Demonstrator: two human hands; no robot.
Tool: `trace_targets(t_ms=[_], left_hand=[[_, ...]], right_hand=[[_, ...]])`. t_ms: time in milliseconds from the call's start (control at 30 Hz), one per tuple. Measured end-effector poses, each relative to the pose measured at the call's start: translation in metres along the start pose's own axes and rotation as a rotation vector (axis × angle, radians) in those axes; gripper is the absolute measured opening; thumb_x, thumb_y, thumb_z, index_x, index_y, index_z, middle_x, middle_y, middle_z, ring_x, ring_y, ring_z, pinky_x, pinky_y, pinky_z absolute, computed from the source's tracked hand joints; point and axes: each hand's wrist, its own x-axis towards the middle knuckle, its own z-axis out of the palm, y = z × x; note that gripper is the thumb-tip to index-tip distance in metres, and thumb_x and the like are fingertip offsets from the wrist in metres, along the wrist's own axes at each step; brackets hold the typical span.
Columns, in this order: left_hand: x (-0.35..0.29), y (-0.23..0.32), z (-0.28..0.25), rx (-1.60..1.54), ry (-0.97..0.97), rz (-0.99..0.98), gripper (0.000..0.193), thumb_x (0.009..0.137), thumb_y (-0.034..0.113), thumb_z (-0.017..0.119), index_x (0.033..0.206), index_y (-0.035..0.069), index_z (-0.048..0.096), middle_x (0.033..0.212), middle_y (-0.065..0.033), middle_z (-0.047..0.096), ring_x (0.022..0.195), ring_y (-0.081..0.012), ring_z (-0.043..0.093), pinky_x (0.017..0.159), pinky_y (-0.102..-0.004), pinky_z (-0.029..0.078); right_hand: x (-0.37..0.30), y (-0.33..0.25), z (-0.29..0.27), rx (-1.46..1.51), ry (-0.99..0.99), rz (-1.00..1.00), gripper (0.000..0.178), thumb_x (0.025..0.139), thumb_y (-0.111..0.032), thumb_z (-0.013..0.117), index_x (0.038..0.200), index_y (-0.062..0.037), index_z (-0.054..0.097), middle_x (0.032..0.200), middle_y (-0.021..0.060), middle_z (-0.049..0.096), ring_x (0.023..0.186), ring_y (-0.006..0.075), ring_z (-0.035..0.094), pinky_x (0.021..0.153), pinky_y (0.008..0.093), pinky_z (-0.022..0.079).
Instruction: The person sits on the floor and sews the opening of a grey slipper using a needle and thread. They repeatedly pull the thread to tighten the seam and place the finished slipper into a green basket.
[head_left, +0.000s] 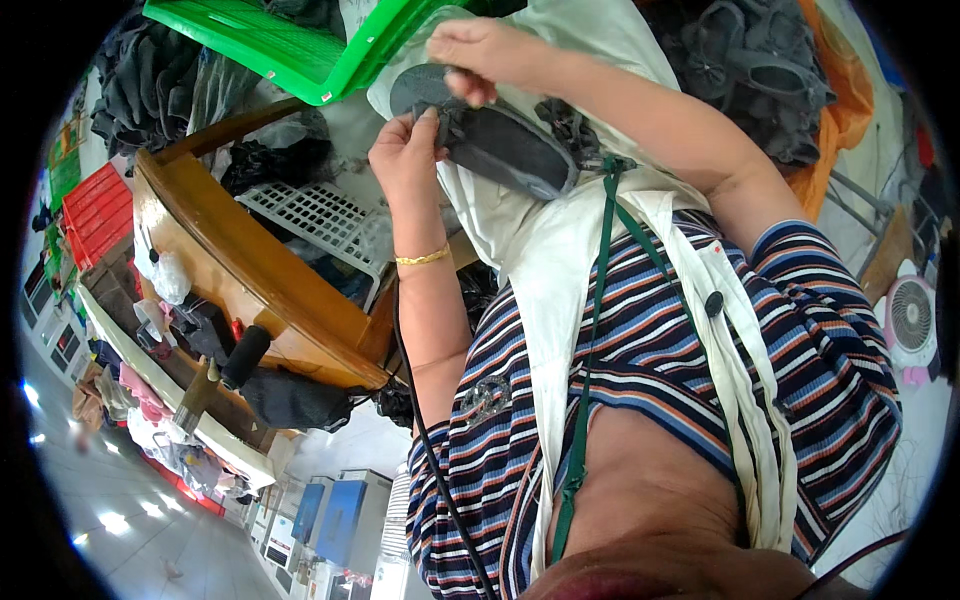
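Observation:
A dark grey cloth shoe (510, 152) lies across my lap on the cream apron (545, 245). My left hand (405, 158) is closed on its far left end, thumb and fingers pinching the material. Just above that end is my right hand (485, 55), its fingers curled together and slightly blurred. Whether anything thin sits in those fingers cannot be made out. A flat grey rounded part (420, 90) shows beside the left fingertips; I cannot tell if it joins the shoe. Bunched dark material (568, 128) rests next to the shoe on its right.
A green plastic crate (330, 80) stands at the far left. A curved wooden table (230, 240) and a white perforated basket (315, 215) are on my left. At the far right sits an orange-edged sack (845, 110) of dark shoes (770, 75); a small fan (910, 312) stands nearer.

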Motion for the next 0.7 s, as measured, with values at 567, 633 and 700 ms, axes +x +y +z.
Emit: trace_targets(t_ms=[567, 633, 700], left_hand=[[-0.028, -0.008, -0.009, 0.265, 0.134, -0.028, 0.043, 0.093, 0.042, 0.063, 0.076, 0.002, 0.059, 0.06, -0.002, 0.055, 0.049, -0.0075, 0.051, 0.046, -0.0206, 0.041], [-0.032, -0.006, -0.002, 0.196, 0.11, -0.005, 0.039, 0.091, 0.037, 0.068, 0.075, 0.002, 0.059, 0.056, -0.0013, 0.054, 0.049, -0.0075, 0.051, 0.046, -0.0208, 0.041], [-0.032, -0.002, 0.002, 0.08, 0.069, 0.022, 0.035, 0.09, 0.033, 0.07, 0.076, 0.002, 0.06, 0.057, -0.0012, 0.054, 0.048, -0.0078, 0.051, 0.046, -0.0208, 0.041]], right_hand=[[-0.042, 0.0, -0.063, -0.062, 0.118, -0.169, 0.012, 0.096, -0.014, 0.054, 0.107, -0.0095, 0.051, 0.075, -0.0001, 0.057, 0.06, 0.0081, 0.055, 0.054, 0.0216, 0.047], [-0.038, 0.012, -0.06, -0.241, 0.128, -0.228, 0.014, 0.097, -0.016, 0.054, 0.108, -0.008, 0.053, 0.081, 0.0011, 0.06, 0.065, 0.009, 0.057, 0.056, 0.0228, 0.048], [-0.04, 0.014, -0.051, -0.54, 0.211, -0.334, 0.018, 0.098, -0.02, 0.054, 0.106, -0.0043, 0.057, 0.088, 0.0029, 0.065, 0.068, 0.0109, 0.059, 0.059, 0.0263, 0.048]])
